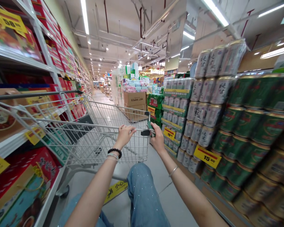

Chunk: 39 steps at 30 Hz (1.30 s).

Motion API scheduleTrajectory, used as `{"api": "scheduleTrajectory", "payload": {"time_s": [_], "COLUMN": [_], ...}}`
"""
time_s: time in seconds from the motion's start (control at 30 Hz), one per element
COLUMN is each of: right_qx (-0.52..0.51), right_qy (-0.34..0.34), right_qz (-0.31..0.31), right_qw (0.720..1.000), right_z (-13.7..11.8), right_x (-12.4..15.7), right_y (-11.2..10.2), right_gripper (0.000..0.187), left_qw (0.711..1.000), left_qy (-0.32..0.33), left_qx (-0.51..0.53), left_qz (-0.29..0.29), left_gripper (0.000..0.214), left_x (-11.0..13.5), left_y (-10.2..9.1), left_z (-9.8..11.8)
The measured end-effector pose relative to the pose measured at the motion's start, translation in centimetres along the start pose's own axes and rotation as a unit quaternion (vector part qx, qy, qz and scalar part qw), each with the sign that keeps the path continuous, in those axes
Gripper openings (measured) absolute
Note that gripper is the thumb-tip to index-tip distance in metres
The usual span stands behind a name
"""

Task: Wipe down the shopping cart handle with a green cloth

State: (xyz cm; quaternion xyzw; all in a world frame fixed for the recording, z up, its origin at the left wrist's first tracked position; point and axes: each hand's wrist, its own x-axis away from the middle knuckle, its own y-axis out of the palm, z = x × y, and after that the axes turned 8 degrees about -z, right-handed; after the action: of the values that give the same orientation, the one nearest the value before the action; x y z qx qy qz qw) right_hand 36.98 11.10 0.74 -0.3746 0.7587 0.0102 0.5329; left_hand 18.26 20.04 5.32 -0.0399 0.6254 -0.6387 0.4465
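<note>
A wire shopping cart (90,126) stands in a supermarket aisle in front of me, its basket holding nothing I can see. My left hand (125,135) is closed over the cart's handle bar (137,129), a black bead bracelet on the wrist. My right hand (157,138) grips the green right end of the same bar, a thin bangle on that forearm. My knee in blue jeans (142,186) is raised just behind the cart.
Shelves of red gift boxes (19,183) run along the left. Stacked green and silver drink cans (217,110) with yellow price tags (207,156) line the right. Cardboard boxes (134,99) and green crates stand ahead. A yellow floor sticker (115,190) lies under the cart.
</note>
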Motion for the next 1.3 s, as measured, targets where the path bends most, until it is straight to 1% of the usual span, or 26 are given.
{"api": "scheduleTrajectory", "payload": {"time_s": [0.1,0.17,0.3,0.4,0.47,0.63,0.8,0.93,1.0,1.1,1.17,1.23,1.3], "right_qx": [0.043,0.069,0.097,0.126,0.14,0.157,0.146,0.125,0.11,0.096,0.101,0.114,0.127], "right_qy": [-0.006,-0.011,-0.005,-0.001,-0.011,-0.07,-0.111,-0.157,-0.171,-0.157,-0.134,-0.11,-0.093], "right_qz": [-0.053,-0.068,-0.041,-0.01,-0.006,-0.052,-0.081,-0.12,-0.116,-0.06,-0.038,-0.046,-0.062], "right_qw": [0.998,0.995,0.994,0.992,0.99,0.984,0.98,0.972,0.972,0.981,0.985,0.986,0.986], "right_z": [0.4,0.7,1.2,1.6,2.0,3.6,4.8,4.7,4.3,3.4,3.0,2.9,3.1], "right_x": [-1.0,-1.1,-0.1,0.5,0.8,1.8,3.7,5.2,5.3,4.2,3.1,2.4,2.3], "right_y": [0.3,0.6,1.5,2.4,2.6,1.4,0.4,-0.4,-0.9,-1.3,-0.9,-0.1,0.7], "right_gripper": [0.069,0.07,0.078,0.076,0.073,0.068,0.071,0.078,0.08,0.077,0.076,0.077,0.079], "left_qw": [1.0,0.999,0.999,0.998,0.998,0.998,0.998,0.998,0.998,0.997,0.997,0.997,0.997], "left_qy": [-0.001,-0.01,-0.026,-0.031,-0.031,-0.029,-0.029,-0.038,-0.041,-0.044,-0.046,-0.048,-0.051], "left_qx": [-0.02,-0.029,-0.032,-0.03,-0.026,-0.028,-0.031,-0.027,-0.026,-0.029,-0.034,-0.039,-0.04], "left_qz": [0.001,0.01,0.03,0.039,0.039,0.04,0.036,0.042,0.048,0.052,0.054,0.053,0.049], "left_gripper": [0.025,0.025,0.024,0.025,0.025,0.026,0.027,0.026,0.026,0.027,0.028,0.029,0.029], "left_x": [-0.1,-0.1,-0.1,-0.3,-0.5,-0.6,-0.7,-0.9,-0.9,-0.8,-0.7,-0.6,-0.6], "left_y": [0.2,0.5,1.1,1.3,1.4,1.5,1.6,1.6,1.7,1.7,1.8,1.8,1.7], "left_z": [1.0,1.9,3.4,4.1,4.4,4.9,4.9,5.0,5.2,5.5,5.6,5.7,5.8]}}
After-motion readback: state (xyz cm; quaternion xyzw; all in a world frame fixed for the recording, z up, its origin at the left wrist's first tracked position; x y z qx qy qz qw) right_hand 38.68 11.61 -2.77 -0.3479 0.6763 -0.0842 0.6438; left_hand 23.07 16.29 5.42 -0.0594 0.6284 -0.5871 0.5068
